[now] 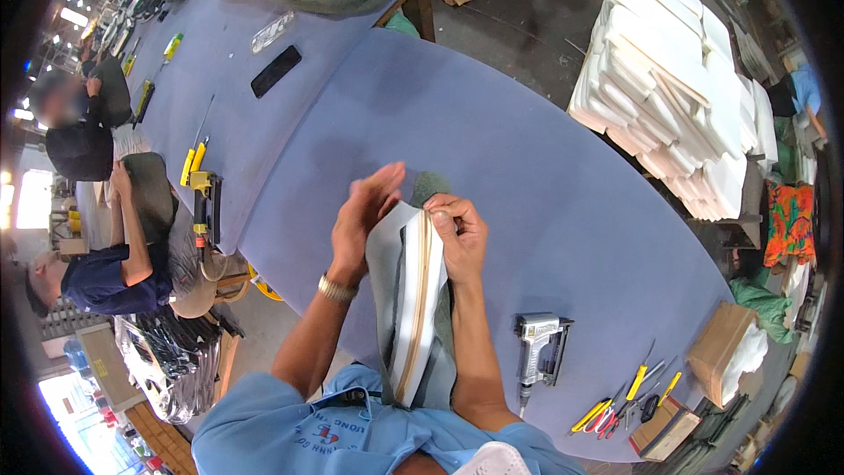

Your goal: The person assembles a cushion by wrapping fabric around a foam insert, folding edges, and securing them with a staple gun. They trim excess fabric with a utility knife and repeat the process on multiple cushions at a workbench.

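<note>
A padded panel (415, 299) stands on edge against my body, with white foam and a thin tan board showing along its edge. Dark grey-green fabric (382, 255) wraps loosely down both sides of it. At the far end, my right hand (457, 233) pinches the fabric between thumb and fingers. My left hand (362, 220) is beside the panel's left side, its fingers stretched out and slightly blurred; whether the palm touches the fabric I cannot tell. A flap of green fabric (431, 185) sticks out beyond the panel's far end.
A grey staple gun (542, 347) lies to the right, near yellow-handled tools (637, 383) and a small box (665, 429). Another staple gun (205, 207) and a phone (276, 71) lie left. White foam pads (659, 79) are stacked far right. Two people work at left.
</note>
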{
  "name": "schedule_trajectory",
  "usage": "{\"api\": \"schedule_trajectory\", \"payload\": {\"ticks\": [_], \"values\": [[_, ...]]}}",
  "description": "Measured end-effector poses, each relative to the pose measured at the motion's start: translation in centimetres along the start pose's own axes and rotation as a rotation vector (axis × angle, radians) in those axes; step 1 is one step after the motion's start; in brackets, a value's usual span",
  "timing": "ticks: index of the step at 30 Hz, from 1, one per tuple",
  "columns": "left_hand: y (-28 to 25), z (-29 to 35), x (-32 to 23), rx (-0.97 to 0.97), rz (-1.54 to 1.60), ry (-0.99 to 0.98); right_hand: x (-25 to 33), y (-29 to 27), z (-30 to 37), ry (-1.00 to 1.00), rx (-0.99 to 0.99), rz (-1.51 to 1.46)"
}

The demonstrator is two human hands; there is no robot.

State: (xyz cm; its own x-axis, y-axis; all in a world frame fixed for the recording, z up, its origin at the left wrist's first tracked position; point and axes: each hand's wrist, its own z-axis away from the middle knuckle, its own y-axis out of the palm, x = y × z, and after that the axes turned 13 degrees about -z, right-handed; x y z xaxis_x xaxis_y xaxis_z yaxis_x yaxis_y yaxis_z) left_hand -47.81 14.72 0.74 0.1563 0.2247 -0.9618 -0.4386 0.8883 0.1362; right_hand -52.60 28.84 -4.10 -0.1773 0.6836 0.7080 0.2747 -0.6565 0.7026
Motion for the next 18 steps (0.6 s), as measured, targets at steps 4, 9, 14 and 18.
{"api": "schedule_trajectory", "payload": {"ticks": [4, 9, 14, 18], "values": [[2.6, -2.8, 1.9, 0.238, -0.223, 0.170, 1.1, -0.9, 0.0, -0.015, 0.004, 0.021], [5.4, -3.6, 3.8, 0.278, -0.365, 0.252, 3.1, -3.4, 0.5, -0.047, -0.090, 0.065], [6.7, -3.2, 4.1, 0.287, -0.408, 0.294, 9.9, -6.2, 5.2, -0.045, -0.092, 0.594], [6.0, -2.9, 3.4, 0.276, -0.407, 0.265, 12.3, -12.0, 15.0, 0.084, -0.729, 1.081]]}}
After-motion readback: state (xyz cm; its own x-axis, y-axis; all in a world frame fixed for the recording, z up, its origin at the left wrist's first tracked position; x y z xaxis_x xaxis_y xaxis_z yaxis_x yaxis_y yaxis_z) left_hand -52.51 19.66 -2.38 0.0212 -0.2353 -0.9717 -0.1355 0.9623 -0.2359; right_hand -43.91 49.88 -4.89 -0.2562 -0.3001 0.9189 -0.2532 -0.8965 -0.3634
